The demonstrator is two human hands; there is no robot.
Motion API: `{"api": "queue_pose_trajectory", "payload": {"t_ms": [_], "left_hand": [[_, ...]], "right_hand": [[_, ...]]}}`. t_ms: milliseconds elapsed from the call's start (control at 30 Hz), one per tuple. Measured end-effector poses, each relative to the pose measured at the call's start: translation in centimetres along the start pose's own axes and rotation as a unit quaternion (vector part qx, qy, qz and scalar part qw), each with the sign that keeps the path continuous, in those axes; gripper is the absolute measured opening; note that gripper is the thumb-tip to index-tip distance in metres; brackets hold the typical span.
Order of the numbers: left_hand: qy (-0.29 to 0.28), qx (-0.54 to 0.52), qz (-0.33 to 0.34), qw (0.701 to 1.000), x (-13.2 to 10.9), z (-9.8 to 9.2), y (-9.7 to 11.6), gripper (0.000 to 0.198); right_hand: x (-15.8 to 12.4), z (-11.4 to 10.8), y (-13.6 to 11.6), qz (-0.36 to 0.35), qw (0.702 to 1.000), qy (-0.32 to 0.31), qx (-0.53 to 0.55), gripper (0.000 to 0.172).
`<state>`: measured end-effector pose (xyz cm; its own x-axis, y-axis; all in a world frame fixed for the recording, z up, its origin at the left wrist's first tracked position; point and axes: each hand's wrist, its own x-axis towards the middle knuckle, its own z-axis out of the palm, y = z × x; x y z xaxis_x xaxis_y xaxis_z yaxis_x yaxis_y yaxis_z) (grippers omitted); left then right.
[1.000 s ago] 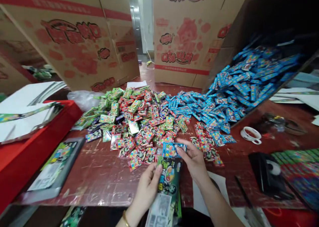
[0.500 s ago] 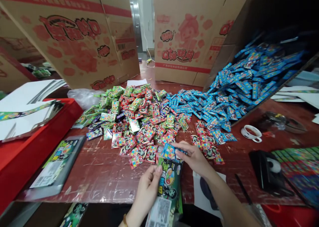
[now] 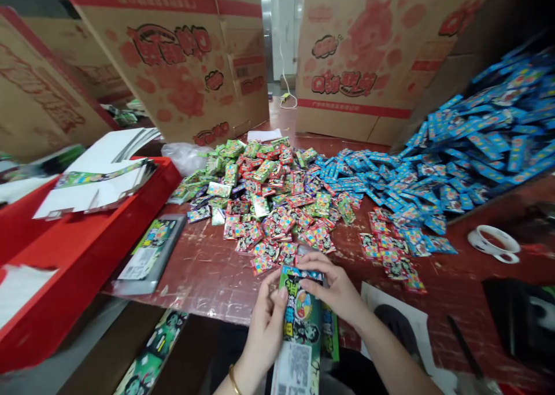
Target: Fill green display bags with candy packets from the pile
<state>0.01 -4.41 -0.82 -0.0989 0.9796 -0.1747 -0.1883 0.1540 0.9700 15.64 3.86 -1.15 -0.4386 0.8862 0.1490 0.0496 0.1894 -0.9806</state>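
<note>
1. Left hand (image 3: 265,324) clamped on the green pouch (image 3: 300,320), held upright at the table (image 3: 203,279) edge.
2. Right hand (image 3: 336,291) pinches a blue packet (image 3: 303,273), apparently at the pouch mouth.
3. Mixed packet pile (image 3: 277,204) lies just beyond.

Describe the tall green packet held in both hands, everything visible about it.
The green packet is a flat, glossy printed sleeve, dark green with cartoon figures and a round multicoloured mark, and a pale panel with a square code at its lower end. It stands roughly upright over the table's near edge. The left hand grips its left edge; the right hand pinches its top, where a small blue sachet sits.
</note>
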Motion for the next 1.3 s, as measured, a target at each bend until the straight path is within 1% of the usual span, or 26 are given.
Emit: {"api": "queue_pose_trajectory", "payload": {"t_ms": [67, 133, 233, 267, 300, 367, 400, 433, 500, 533, 633, 667, 767, 800, 833, 867, 900, 933, 1000, 1033, 1167, 1233, 1300], "left_hand": [[0.008, 0.014, 0.004, 1.000, -1.1, -1.1, -0.2, 0.051], [0.014, 0.039, 0.022, 0.999, -2.1, -2.1, -0.2, 0.054], [0.035, 0.103, 0.055, 0.993, -3.0, -3.2, 0.0, 0.041], [0.042, 0.122, 0.058, 0.990, -3.3, -3.5, 0.1, 0.036], [0.045, 0.133, 0.056, 0.988, -3.4, -3.6, 0.1, 0.032], [0.047, 0.145, 0.047, 0.987, -3.7, -3.9, 0.2, 0.026], [0.048, 0.152, 0.045, 0.986, -3.7, -3.9, 0.2, 0.025], [0.050, 0.162, 0.044, 0.985, -3.7, -3.9, 0.2, 0.023], [0.062, 0.176, 0.057, 0.981, -3.3, -3.7, 0.3, 0.018], [0.068, 0.173, 0.073, 0.980, -3.0, -3.6, 0.3, 0.015], [0.069, 0.122, 0.122, 0.983, -2.0, -3.1, 0.4, 0.006], [0.068, 0.103, 0.131, 0.984, -1.7, -2.9, 0.4, 0.005], [0.084, 0.066, 0.142, 0.984, -1.4, -2.6, 0.4, 0.011], [0.091, 0.056, 0.141, 0.984, -1.4, -2.6, 0.4, 0.015], [0.093, 0.050, 0.136, 0.985, -1.5, -2.6, 0.5, 0.018], [0.089, 0.050, 0.128, 0.987, -1.5, -2.6, 0.6, 0.022], [0.080, 0.055, 0.117, 0.988, -1.6, -2.7, 0.8, 0.024], [0.069, 0.066, 0.105, 0.990, -1.6, -2.8, 1.1, 0.023], [0.051, 0.092, 0.080, 0.991, -1.4, -2.9, 1.8, 0.018], [0.049, 0.100, 0.068, 0.992, -1.2, -3.0, 2.2, 0.017], [0.061, 0.119, 0.032, 0.990, 0.0, -2.7, 3.6, 0.019], [0.054, 0.145, 0.035, 0.987, 0.3, -2.3, 3.8, 0.021], [0.042, 0.183, 0.059, 0.980, 0.3, -1.9, 3.4, 0.021]], "right_hand": [[-0.6, 2.0, 0.1, -0.002, 1.000, -0.006, 0.015, 0.020], [-1.0, 3.6, -0.2, -0.007, 1.000, -0.014, 0.021, 0.018], [-1.5, 5.0, -0.9, -0.012, 0.999, -0.033, 0.006, 0.014], [-1.7, 5.3, -1.1, -0.010, 1.000, -0.020, 0.003, 0.015], [-2.0, 5.6, -1.2, -0.005, 1.000, 0.011, 0.010, 0.018], [-2.7, 6.0, -1.2, 0.005, 0.994, 0.095, 0.046, 0.028], [-3.0, 6.2, -1.1, 0.008, 0.990, 0.128, 0.065, 0.028], [-3.3, 6.5, -1.1, 0.009, 0.986, 0.145, 0.077, 0.024], [-3.7, 7.0, -1.0, 0.007, 0.987, 0.143, 0.073, 0.010], [-3.8, 7.2, -1.0, 0.006, 0.988, 0.138, 0.068, 0.005], [-3.6, 7.6, -1.1, 0.015, 0.985, 0.139, 0.103, 0.005], [-3.5, 7.6, -1.1, 0.020, 0.980, 0.146, 0.130, 0.005], [-3.2, 7.5, -1.1, 0.039, 0.965, 0.167, 0.199, 0.030], [-3.1, 7.3, -1.2, 0.042, 0.965, 0.162, 0.203, 0.032], [-3.1, 7.1, -1.2, 0.041, 0.968, 0.150, 0.199, 0.027], [-3.0, 6.9, -1.3, 0.034, 0.971, 0.139, 0.190, 0.019], [-3.0, 6.7, -1.4, 0.025, 0.975, 0.130, 0.180, 0.010], [-2.9, 6.5, -1.5, 0.018, 0.977, 0.123, 0.174, 0.005], [-2.7, 6.1, -1.9, 0.019, 0.978, 0.116, 0.170, 0.007], [-2.4, 5.9, -2.2, 0.033, 0.979, 0.109, 0.168, 0.007], [-1.2, 4.4, -2.7, 0.127, 0.977, 0.071, 0.157, 0.014], [-0.8, 3.5, -2.6, 0.156, 0.973, 0.060, 0.158, 0.017], [-0.8, 2.9, -2.4, 0.162, 0.971, 0.058, 0.164, 0.017]]}}
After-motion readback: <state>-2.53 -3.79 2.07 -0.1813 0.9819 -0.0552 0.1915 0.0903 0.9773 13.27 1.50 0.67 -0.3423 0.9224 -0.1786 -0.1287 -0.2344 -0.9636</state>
